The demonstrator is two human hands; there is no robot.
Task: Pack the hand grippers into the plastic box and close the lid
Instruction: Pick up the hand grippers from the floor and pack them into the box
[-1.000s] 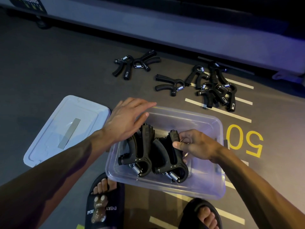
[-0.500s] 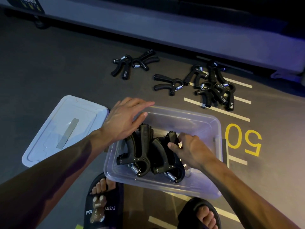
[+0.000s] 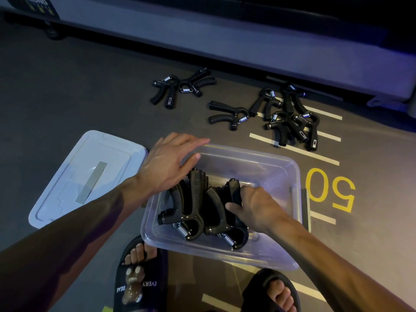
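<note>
Head view: box (image 3: pixel 290 174) right half holds open room.

Right hand (image 3: pixel 254 210) fingertips hidden behind the boxed hand gripper (image 3: pixel 227 212).

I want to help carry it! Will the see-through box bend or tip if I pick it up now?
The plastic box looks thin-walled, so it may flex. The hand grippers sit toward one side, so it would probably tip that way. It has no lid on, so they could spill.
</note>
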